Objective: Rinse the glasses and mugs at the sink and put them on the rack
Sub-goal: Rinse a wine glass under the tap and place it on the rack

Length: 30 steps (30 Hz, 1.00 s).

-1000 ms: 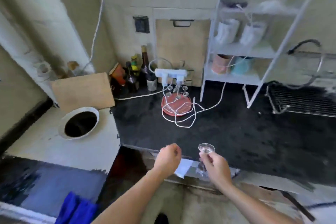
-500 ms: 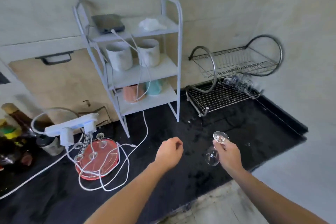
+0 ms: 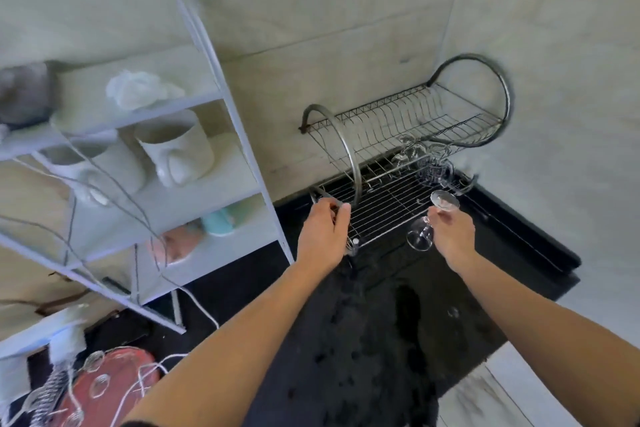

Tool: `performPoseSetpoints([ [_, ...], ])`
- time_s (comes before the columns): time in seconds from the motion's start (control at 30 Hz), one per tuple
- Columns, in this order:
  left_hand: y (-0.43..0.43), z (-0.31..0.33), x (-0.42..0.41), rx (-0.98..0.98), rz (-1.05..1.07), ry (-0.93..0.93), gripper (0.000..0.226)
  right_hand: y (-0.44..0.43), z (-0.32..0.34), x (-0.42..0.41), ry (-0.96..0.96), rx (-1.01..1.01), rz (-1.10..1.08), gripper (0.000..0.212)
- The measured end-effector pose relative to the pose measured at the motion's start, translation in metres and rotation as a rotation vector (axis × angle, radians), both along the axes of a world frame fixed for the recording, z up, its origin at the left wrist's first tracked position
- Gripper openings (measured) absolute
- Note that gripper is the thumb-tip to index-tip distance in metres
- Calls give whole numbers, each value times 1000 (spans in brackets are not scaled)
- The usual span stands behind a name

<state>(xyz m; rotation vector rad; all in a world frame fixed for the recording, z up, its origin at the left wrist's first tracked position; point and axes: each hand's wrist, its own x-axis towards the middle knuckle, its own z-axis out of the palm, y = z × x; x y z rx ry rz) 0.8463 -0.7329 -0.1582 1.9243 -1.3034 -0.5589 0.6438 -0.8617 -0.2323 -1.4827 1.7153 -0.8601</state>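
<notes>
Wine glass (image 3: pixel 420 237) upside down, stem pinched in the right hand (image 3: pixel 452 236), left hand (image 3: pixel 323 232) clutching the near corner of the dish rack (image 3: pixel 391 198), black tabletop (image 3: pixel 381 322) beneath

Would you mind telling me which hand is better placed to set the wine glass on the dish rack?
Right: the right hand holds the wine glass, inverted, beside the lower tier of the dish rack; the left hand grips its corner.

Pale tiled walls (image 3: pixel 346 10) meet in a corner behind the far edge of a black worktop (image 3: pixel 381 340). A white shelf unit (image 3: pixel 238 135) stands on the worktop's left side; pale marbled floor (image 3: pixel 519 392) shows past its near right corner.
</notes>
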Motion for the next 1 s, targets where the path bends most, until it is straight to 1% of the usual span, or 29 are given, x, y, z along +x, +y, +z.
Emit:
performPoseSetpoints([
  [0.07,-26,-9,-7,-39,51,27,54,-42,-8,3,61,-39,70,26],
  [0.13,-49,-21,-17,-65,98,62,61,-82,-20,6,119,-70,159,27],
  [0.23,-72,-38,-33,-81,169,43,50,-135,-39,15,158,-45,267,32],
  [0.33,-81,-47,-42,-85,298,-27,62,-174,-47,26,181,-4,304,27],
  [0.37,-83,-49,-44,-100,331,-40,62,-184,-48,29,182,24,306,26],
  [0.4,-84,-49,-46,-113,357,-51,58,-194,-51,30,163,63,296,27],
  [0.5,-88,-48,-51,-107,430,-77,36,-213,-66,30,107,154,280,34],
  [0.53,-89,-49,-53,-107,448,-71,31,-217,-70,30,102,162,291,36],
  [0.6,-90,-51,-54,-119,459,-64,29,-220,-75,29,68,172,297,35],
  [0.7,-89,-53,-54,-116,472,-33,29,-219,-77,27,79,174,329,27],
  [0.77,-87,-51,-54,-98,467,-33,39,-216,-77,25,44,154,311,27],
  [0.8,-84,-49,-55,-88,458,-44,46,-212,-75,24,44,142,297,32],
  [0.83,-80,-46,-55,-74,454,-44,45,-205,-73,21,106,121,303,38],
  [0.9,-64,-42,-56,-43,476,-43,35,-187,-67,15,291,38,349,46],
  [0.93,-53,-42,-56,-14,503,-49,35,-171,-61,12,329,5,360,48],
  [1.0,-19,-46,-57,103,568,-39,36,-128,-53,9,328,-52,415,43],
])
